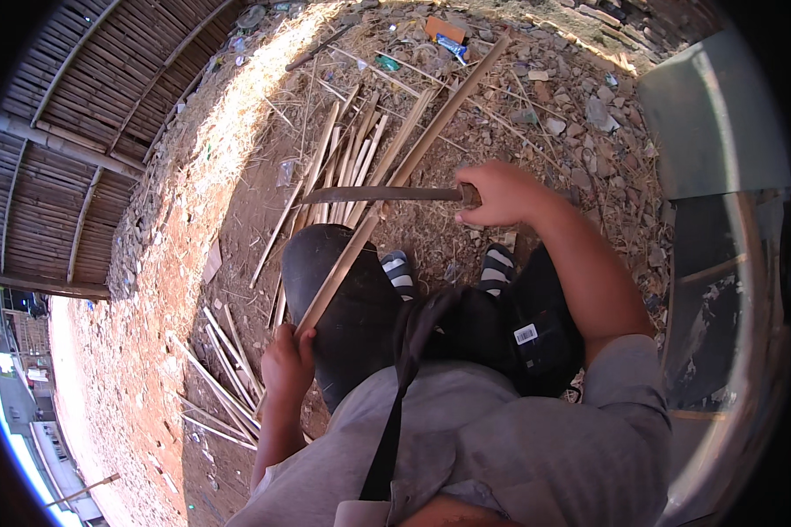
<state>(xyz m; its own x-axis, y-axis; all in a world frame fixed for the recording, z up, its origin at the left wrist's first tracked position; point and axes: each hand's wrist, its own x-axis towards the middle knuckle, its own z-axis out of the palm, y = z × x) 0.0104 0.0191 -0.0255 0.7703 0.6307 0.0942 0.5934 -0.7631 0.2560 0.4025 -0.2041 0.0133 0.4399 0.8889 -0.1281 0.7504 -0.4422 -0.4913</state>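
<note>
My left hand [288, 362] is closed round the near end of a long split bamboo strip [439, 125]. The strip slants across my bent left knee and away to the upper right. In my right hand [499, 193] is the handle of a machete [387, 194], its long dark blade pointing left. The blade lies across the strip just beyond the knee; whether its edge bites into the strip I cannot tell. Beneath the blade, several cut bamboo strips [347, 158] lie in a loose bundle on the ground.
More pale bamboo strips [228, 373] lie beside my left forearm. A woven bamboo wall [70, 105] stands at the left, a grey-green panel [712, 123] at the right. Rubble and a blue wrapper [453, 46] lie farther off. My sandalled feet [497, 266] are below the blade.
</note>
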